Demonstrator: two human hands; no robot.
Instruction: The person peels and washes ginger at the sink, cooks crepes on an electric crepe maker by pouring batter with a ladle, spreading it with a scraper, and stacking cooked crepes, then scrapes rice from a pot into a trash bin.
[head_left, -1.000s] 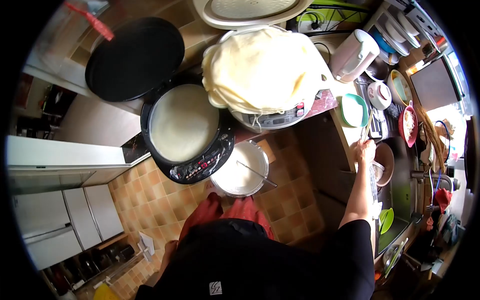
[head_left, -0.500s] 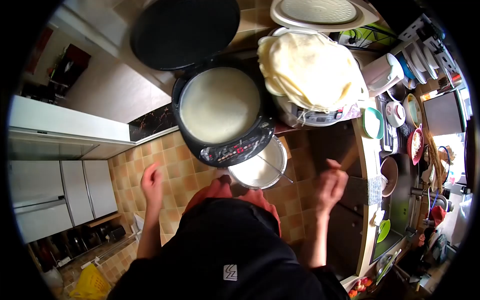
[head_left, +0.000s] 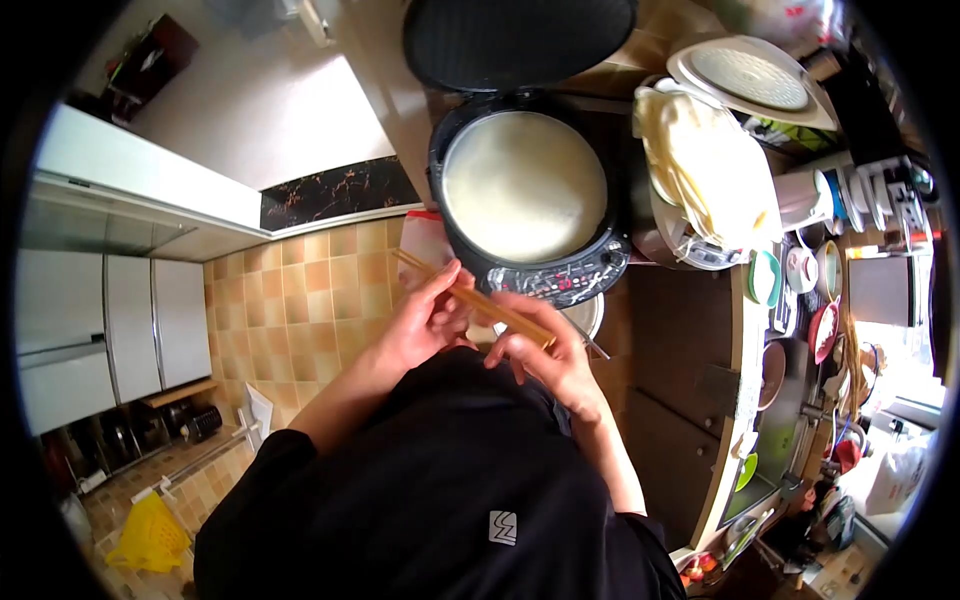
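Note:
Both of my hands are closed on a pair of wooden chopsticks [head_left: 500, 312], held slantwise in front of my chest. My left hand [head_left: 424, 322] pinches their upper-left part, while the fingers of my right hand [head_left: 547, 352] wrap the lower-right part. Just beyond them stands a black electric griddle [head_left: 592, 283] with its lid [head_left: 520, 45] raised. A pale, thin round pancake [head_left: 525, 185] covers its plate. Under the griddle's front edge, partly hidden, is a bowl [head_left: 598, 318] with a metal handle [head_left: 588, 338] sticking out.
Right of the griddle, a stack of thin pancakes [head_left: 705, 165] droops over an appliance. Along the right runs a counter with a green dish [head_left: 764, 278], a red basket [head_left: 824, 332] and a sink [head_left: 750, 500]. White cabinets [head_left: 130, 320] stand left; a yellow bag [head_left: 150, 535] lies lower left.
My hands, apart and without the chopsticks before, have come together in front of me and now hold them. The view has shifted, so the griddle and pancake stack appear farther right.

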